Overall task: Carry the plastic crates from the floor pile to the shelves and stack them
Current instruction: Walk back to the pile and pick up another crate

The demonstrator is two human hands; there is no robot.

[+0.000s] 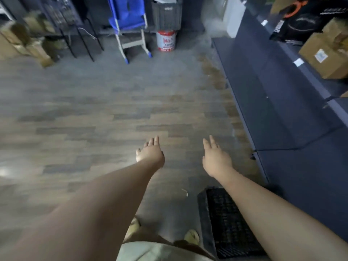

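Note:
Both my arms stretch forward over the wooden floor. My left hand (151, 152) is empty, its fingers straight and pointing ahead. My right hand (215, 158) is empty too, fingers straight, a little nearer the shelving. A black plastic crate (226, 223) lies on the floor by my right foot, partly under my right forearm. A grey plastic crate (166, 13) stands on a bucket at the far wall. The dark low shelf (263, 95) runs along the right side.
A blue chair (130, 29) and a white and red bucket (166, 40) stand at the far wall. Cardboard boxes (327, 55) and black bags sit on the upper right shelf. More boxes and a black rack fill the far left corner.

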